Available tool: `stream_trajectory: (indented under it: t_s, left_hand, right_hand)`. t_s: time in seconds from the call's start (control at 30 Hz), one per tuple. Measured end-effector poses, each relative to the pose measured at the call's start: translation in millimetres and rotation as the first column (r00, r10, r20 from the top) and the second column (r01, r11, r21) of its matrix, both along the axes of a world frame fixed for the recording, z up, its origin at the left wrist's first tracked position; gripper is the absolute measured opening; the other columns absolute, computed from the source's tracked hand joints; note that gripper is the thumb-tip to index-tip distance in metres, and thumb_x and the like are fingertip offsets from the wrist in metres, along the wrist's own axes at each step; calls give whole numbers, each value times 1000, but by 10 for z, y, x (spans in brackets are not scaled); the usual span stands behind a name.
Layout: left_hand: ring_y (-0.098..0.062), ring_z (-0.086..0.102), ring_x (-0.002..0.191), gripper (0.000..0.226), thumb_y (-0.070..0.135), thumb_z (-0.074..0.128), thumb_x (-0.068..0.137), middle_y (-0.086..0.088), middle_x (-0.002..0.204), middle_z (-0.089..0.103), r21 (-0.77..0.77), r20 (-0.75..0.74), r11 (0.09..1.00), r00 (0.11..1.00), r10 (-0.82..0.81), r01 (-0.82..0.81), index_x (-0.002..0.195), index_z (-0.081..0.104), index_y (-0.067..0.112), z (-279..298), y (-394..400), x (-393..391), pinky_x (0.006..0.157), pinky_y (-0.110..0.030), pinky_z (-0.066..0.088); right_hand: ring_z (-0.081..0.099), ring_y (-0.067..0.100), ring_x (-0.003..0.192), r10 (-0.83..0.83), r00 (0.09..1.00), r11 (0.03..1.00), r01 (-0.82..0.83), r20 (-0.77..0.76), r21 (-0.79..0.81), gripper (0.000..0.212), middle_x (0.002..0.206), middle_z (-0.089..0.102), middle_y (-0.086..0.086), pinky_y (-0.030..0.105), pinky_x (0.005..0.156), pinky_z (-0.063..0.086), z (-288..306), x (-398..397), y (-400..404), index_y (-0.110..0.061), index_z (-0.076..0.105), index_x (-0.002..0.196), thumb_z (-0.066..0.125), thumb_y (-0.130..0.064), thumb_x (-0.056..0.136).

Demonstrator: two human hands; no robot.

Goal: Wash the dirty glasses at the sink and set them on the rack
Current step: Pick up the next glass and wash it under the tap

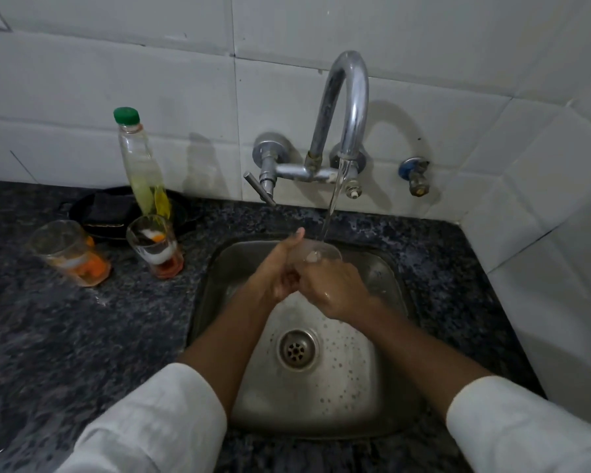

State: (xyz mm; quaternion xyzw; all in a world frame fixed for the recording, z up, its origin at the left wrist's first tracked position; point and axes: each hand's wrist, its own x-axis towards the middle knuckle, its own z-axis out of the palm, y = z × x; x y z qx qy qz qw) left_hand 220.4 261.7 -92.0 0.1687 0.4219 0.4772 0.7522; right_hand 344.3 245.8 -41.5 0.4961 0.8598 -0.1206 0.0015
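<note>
While water runs from the tap [342, 107], your left hand [280, 268] grips a clear glass [316, 252] over the steel sink [382, 397], thumb up along its side. Your right hand [331, 285] curls round the glass from the other side; fingers partly hidden. The stream lands just by the rim. Two dirty glasses, one tilted [70, 252] and one upright [156, 245], stand on the dark counter [48, 336] to the left, near a green-capped bottle [140, 165].
</note>
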Motion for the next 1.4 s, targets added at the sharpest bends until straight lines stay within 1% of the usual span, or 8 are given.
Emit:
stream_trajectory:
  t_s: [0.17, 0.3, 0.43, 0.6, 0.73, 1.17, 1.33, 1.4]
  left_hand:
    - [-28, 67, 95, 37, 35, 60, 93, -18, 103, 68, 21, 229, 990, 965, 128, -136, 106, 66, 1, -60, -98, 89, 84, -38, 54]
    - [-24, 72, 79, 41, 42, 72, 84, -13, 89, 76, -43, -23, 997, 997, 67, -68, 101, 70, 4, 33, -30, 1, 75, -37, 58]
    - [-18, 70, 70, 38, 40, 59, 92, -10, 85, 72, 15, 201, 992, 972, 123, -129, 95, 73, 4, -97, -112, 164, 58, -24, 56]
    - [-32, 68, 102, 60, 52, 60, 91, -21, 111, 71, 43, 18, 999, 1000, -19, 18, 116, 69, -2, -2, -38, 16, 97, -45, 52]
    - [-26, 70, 84, 40, 35, 53, 98, -19, 98, 70, 69, 236, 988, 964, 118, -138, 103, 71, -1, -175, -113, 56, 73, -35, 59]
    - [-30, 70, 97, 55, 48, 57, 95, -21, 108, 72, 18, 59, 1000, 998, 17, -18, 111, 69, -3, -57, -61, 24, 92, -41, 55]
    - [-27, 72, 86, 47, 35, 55, 97, -23, 108, 67, 9, 308, 986, 939, 154, -165, 116, 61, -7, -99, -176, 117, 72, -34, 62]
    - [-30, 70, 93, 50, 41, 61, 93, -23, 107, 71, 5, 180, 991, 975, 127, -130, 113, 68, -5, -98, -109, 70, 89, -40, 58]
  right_hand:
    - [60, 14, 66, -172, 821, 985, 157, -544, -76, 25, 69, 64, -7, 29, 59, 44, 36, -73, 79, -28, 70, 82, 50, -18, 95]
    - [61, 24, 94, 149, 986, 984, -156, 77, 86, 34, 108, 63, 5, 32, 66, 42, 13, 182, 99, -29, 49, 128, 48, -26, 94]
    - [61, 19, 74, -148, 853, 980, 194, -501, 40, 17, 83, 64, 7, 31, 67, 45, -62, -169, 9, -12, 65, 89, 50, -15, 96]
    - [62, 23, 95, 49, 999, 998, -48, -22, 41, 32, 110, 62, 4, 36, 70, 50, -107, 12, 18, -22, 53, 124, 41, -24, 95]
    - [60, 7, 67, -167, 831, 985, 160, -530, -59, 18, 81, 64, 2, 17, 52, 45, -78, -94, 18, -10, 65, 92, 49, -16, 98]
    - [63, 26, 89, -39, 989, 997, 28, -141, -74, 24, 99, 65, 6, 35, 65, 45, -155, 43, 62, -18, 57, 113, 46, -24, 92]
    - [67, 34, 88, -439, 612, 890, 197, -657, -411, 30, 104, 67, 29, 34, 66, 49, -55, -122, 65, 0, 65, 105, 51, -23, 93]
    - [64, 30, 94, 40, 959, 999, -43, -282, -6, 32, 110, 66, 17, 39, 72, 49, -70, -8, 6, -13, 56, 122, 46, -25, 94]
